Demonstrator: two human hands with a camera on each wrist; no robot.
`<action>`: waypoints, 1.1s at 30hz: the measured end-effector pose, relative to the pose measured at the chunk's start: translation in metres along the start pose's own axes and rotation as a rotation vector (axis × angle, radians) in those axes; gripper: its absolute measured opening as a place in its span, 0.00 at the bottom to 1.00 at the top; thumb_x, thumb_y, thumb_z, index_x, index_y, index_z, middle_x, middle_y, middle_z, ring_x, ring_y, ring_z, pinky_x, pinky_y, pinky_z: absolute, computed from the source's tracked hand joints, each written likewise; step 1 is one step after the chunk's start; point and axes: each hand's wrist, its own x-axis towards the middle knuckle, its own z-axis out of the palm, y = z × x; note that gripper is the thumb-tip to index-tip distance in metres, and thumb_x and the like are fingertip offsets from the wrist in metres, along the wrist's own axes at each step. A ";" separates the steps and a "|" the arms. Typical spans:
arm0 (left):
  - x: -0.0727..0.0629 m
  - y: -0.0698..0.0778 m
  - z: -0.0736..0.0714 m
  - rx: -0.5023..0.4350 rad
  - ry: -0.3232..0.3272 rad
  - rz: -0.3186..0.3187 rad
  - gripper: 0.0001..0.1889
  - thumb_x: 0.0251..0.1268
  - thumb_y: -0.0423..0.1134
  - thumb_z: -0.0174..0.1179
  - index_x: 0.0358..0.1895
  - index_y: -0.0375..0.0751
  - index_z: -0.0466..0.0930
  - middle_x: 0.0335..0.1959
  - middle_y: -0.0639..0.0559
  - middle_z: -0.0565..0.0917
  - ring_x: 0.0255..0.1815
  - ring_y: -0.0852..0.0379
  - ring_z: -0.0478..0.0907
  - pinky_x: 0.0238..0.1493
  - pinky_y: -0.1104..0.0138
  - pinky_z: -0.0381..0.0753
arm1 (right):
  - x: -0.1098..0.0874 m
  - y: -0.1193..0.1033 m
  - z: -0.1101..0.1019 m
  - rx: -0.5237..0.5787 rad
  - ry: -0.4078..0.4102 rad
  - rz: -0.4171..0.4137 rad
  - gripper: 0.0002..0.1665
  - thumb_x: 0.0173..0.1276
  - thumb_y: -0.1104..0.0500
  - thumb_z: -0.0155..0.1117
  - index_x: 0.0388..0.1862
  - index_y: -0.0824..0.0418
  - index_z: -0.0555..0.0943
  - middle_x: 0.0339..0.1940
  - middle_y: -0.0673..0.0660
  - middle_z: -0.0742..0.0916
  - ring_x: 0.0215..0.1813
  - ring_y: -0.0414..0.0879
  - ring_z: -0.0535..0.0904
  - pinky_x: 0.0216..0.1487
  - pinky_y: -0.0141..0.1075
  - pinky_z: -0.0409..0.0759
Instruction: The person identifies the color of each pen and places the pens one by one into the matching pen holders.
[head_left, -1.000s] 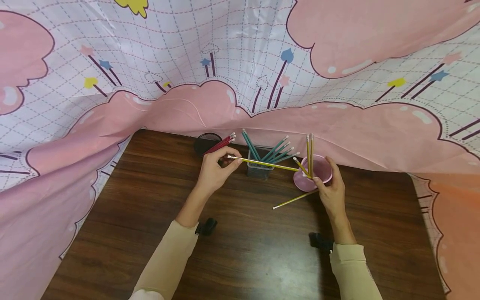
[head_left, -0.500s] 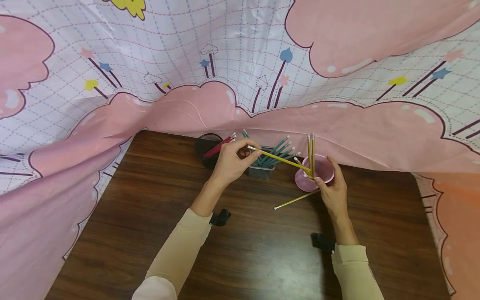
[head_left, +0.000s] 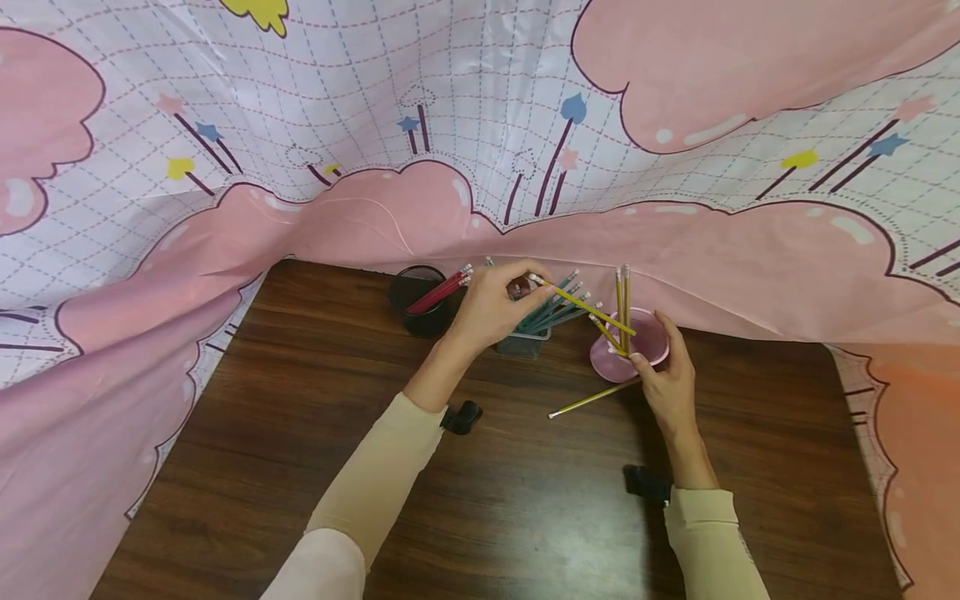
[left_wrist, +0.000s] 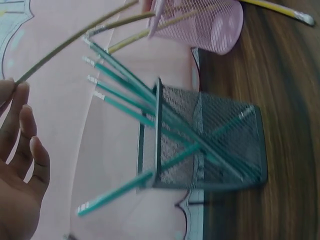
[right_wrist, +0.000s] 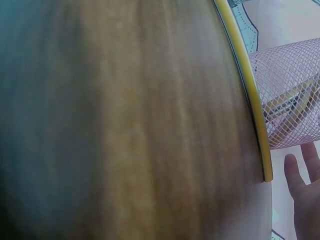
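Note:
My left hand (head_left: pixel 495 307) pinches a yellow pencil (head_left: pixel 585 305) near its eraser end. The pencil slants down to the right, its far end over the mouth of a pink mesh pencil cup (head_left: pixel 606 368). In the left wrist view, thumb and fingertips meet on that pencil (left_wrist: pixel 60 50). With thumb at the near rim and fingers round the right side, my right hand (head_left: pixel 670 392) holds the cup. Several yellow pencils lean in the cup, eraser ends up. Another yellow pencil (head_left: pixel 588 401) lies on the table in front of it; the cup hides one end.
Left of the cup stands a square dark mesh holder (left_wrist: pixel 259 150) with several teal pencils (left_wrist: pixel 122 107), partly behind my left hand. Farther left is a round black cup (head_left: pixel 429 323) with red pencils (head_left: pixel 438 293). A pink patterned cloth (head_left: pixel 720 258) hangs along the table's back edge.
My left hand has moved right, past the black cup to over the teal pencils, bringing its pencil's far end over the pink cup. The right hand and cup have stayed nearly still.

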 end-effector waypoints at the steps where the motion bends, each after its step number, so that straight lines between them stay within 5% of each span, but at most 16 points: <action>1: 0.003 0.001 0.003 -0.004 -0.010 -0.003 0.05 0.64 0.39 0.69 0.40 0.44 0.87 0.30 0.57 0.85 0.27 0.63 0.75 0.30 0.70 0.76 | 0.000 0.000 0.000 -0.002 0.000 -0.001 0.44 0.55 0.80 0.69 0.71 0.69 0.68 0.67 0.70 0.75 0.67 0.60 0.70 0.68 0.32 0.65; 10: 0.011 0.004 0.023 -0.033 -0.039 -0.033 0.07 0.64 0.39 0.68 0.41 0.42 0.88 0.33 0.56 0.88 0.28 0.66 0.80 0.33 0.72 0.80 | 0.001 0.001 0.000 -0.024 -0.006 -0.002 0.43 0.57 0.77 0.70 0.72 0.68 0.68 0.67 0.69 0.75 0.68 0.61 0.70 0.69 0.32 0.65; 17: 0.011 0.006 0.031 -0.002 -0.027 -0.019 0.07 0.63 0.42 0.69 0.40 0.44 0.88 0.31 0.57 0.87 0.29 0.66 0.78 0.31 0.71 0.77 | 0.000 -0.002 0.001 -0.031 -0.009 -0.007 0.42 0.57 0.78 0.69 0.71 0.69 0.67 0.68 0.69 0.75 0.67 0.65 0.69 0.71 0.41 0.65; 22: 0.012 0.005 0.037 0.089 0.016 0.052 0.26 0.53 0.48 0.76 0.56 0.45 0.83 0.51 0.56 0.85 0.49 0.63 0.77 0.53 0.71 0.74 | 0.000 -0.002 0.001 -0.041 -0.010 -0.009 0.42 0.57 0.77 0.70 0.71 0.69 0.68 0.67 0.69 0.75 0.66 0.63 0.70 0.70 0.39 0.66; 25: 0.009 0.004 0.039 0.088 0.039 0.038 0.40 0.45 0.50 0.80 0.65 0.45 0.75 0.61 0.54 0.79 0.64 0.61 0.70 0.64 0.67 0.70 | 0.000 -0.002 0.000 -0.043 -0.015 -0.010 0.42 0.57 0.76 0.71 0.71 0.68 0.68 0.68 0.68 0.75 0.67 0.62 0.70 0.70 0.38 0.66; 33: -0.005 0.007 0.042 -0.035 0.031 0.003 0.49 0.36 0.43 0.84 0.69 0.47 0.70 0.62 0.50 0.77 0.58 0.53 0.74 0.56 0.59 0.78 | 0.000 -0.003 -0.003 -0.060 -0.018 -0.009 0.43 0.58 0.72 0.73 0.72 0.67 0.67 0.69 0.67 0.74 0.68 0.63 0.69 0.71 0.38 0.64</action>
